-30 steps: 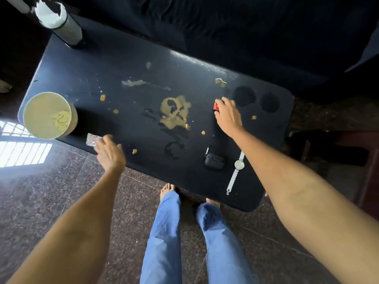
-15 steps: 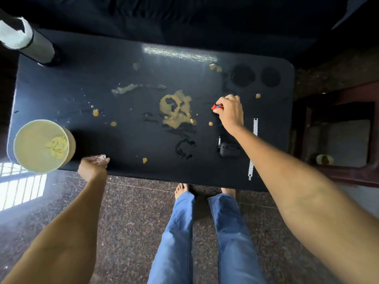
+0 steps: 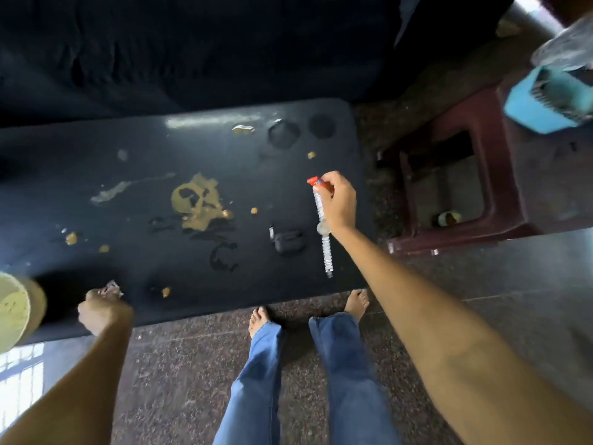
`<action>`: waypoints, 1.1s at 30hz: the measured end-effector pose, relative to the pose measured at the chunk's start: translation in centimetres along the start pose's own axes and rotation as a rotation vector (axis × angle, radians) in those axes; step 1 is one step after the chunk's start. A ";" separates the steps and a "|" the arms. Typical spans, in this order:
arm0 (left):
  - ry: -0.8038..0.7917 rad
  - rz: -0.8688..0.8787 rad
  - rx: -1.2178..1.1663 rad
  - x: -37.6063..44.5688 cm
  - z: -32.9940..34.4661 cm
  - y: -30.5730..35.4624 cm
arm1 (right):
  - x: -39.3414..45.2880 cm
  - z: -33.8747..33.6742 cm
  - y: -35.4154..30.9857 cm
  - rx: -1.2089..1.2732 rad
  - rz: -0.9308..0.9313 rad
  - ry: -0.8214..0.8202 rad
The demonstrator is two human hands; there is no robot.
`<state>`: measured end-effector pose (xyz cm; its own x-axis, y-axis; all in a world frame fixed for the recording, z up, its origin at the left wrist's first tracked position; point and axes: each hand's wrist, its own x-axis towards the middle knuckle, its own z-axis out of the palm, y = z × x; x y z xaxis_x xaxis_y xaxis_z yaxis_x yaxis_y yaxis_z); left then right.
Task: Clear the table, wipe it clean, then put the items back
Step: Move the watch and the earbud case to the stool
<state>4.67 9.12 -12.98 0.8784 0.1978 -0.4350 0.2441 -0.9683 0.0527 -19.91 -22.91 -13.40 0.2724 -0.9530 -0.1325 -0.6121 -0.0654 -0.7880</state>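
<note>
Right hand [image 3: 337, 200] has its grip clenched on a small red item [image 3: 316, 182], and a silver watch [image 3: 323, 229] hangs from the same fingers, its band dangling just above the desk [image 3: 96, 175]. Left hand [image 3: 104, 308], at the near edge of the desk, has its grip pinched round a small crumpled wrapper [image 3: 112, 286].

Taking the big tan smear [image 3: 199, 202] in the middle of the desk as the marker: a small dark case [image 3: 287, 240] lies to its right and a little nearer the person, close beside the hanging watch. Crumbs are scattered to its left and nearer side, and a yellow cup [image 3: 16, 308] stands far left at the near edge. A maroon stool [image 3: 465, 187] sits off to the right of the desk.

This looks like the clearing step, with wiping not yet begun. Next, both handfuls need a place off the desk, perhaps the stool, before the case and cup are lifted away.
</note>
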 end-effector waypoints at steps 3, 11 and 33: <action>0.008 0.221 -0.109 -6.4 1.8 6.7 | 0.8 -4.8 1.2 0.028 0.050 0.122; -0.223 0.846 -0.329 -31.1 11.7 26.9 | 4.7 -22.6 10.1 0.140 0.198 0.417; -0.535 1.374 0.020 -59.1 28.2 40.6 | 9.6 -40.9 25.5 -0.292 0.227 0.451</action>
<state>-48.87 -46.15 -10.47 0.1565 -0.9315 -0.3284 -0.6462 -0.3480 0.6791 -63.28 -45.86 -10.21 -0.1936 -0.9802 0.0411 -0.8152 0.1374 -0.5626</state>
